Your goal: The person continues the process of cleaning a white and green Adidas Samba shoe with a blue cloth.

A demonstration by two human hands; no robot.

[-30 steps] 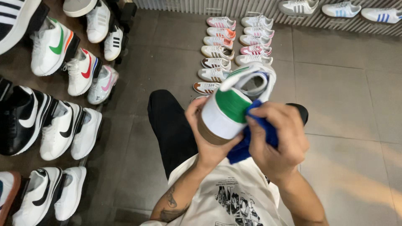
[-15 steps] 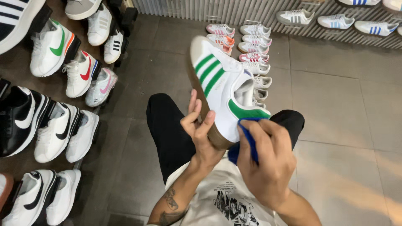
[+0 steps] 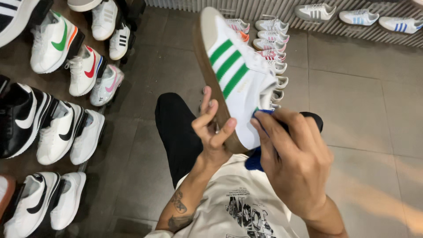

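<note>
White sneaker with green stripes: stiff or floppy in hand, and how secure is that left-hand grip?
The sneaker probably holds its shape: it stands out straight from the left hand. Likely light, since few fingers support it. The right hand presses a blue cloth against it.

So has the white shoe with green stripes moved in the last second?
Yes. The shoe has turned, its toe swung up toward the row of shoes on the floor.

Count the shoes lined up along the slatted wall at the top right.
3: a white sneaker with grey stripes on the left, a light-blue-striped one in the middle, a blue-striped one on the right. More may continue past the frame edge.
</note>
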